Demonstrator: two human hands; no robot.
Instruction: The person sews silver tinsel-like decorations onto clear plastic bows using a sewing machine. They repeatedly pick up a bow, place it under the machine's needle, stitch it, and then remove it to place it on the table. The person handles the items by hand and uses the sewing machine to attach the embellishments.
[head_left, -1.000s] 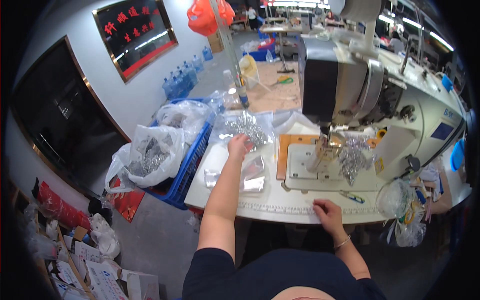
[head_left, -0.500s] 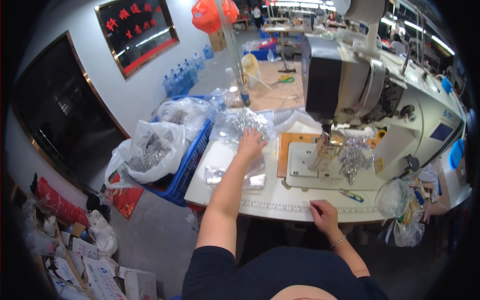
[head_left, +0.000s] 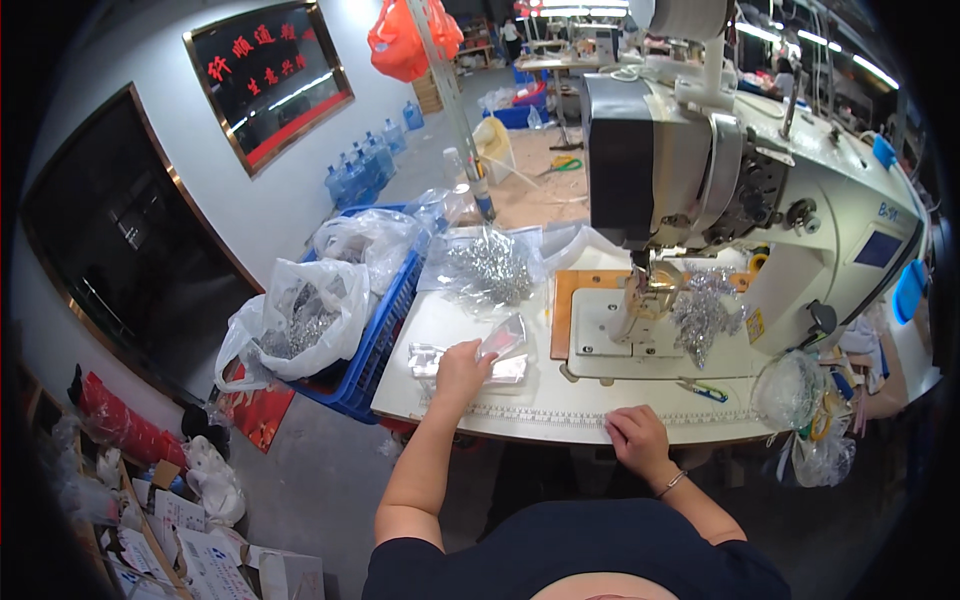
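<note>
My left hand [head_left: 462, 372] is over the left part of the white sewing table, its fingers closed on a clear plastic piece [head_left: 508, 337] that tilts up from a stack of clear plastic pieces [head_left: 430, 362]. Beyond it lies a clear bag of shiny silver trimmings [head_left: 490, 265]. At the table's front edge my right hand [head_left: 637, 437] rests with fingers curled, close to the printed measuring tape [head_left: 540, 415]. Whatever its fingertips may hold is hidden. The sewing machine [head_left: 690, 165] stands ahead, with more silver trimmings [head_left: 705, 315] beside its needle area.
Left of the table stands a blue crate [head_left: 385, 335] with white plastic bags [head_left: 315, 310] holding silver pieces. Thread snips [head_left: 705, 390] lie by the tape on the right. A clear bag [head_left: 785, 390] hangs at the right edge. Cardboard boxes [head_left: 205, 565] are at lower left.
My left hand has drawn back from the silver trimmings bag to the clear plastic pieces and taken hold of one. My right hand has shifted slightly left and nearer along the table edge.
</note>
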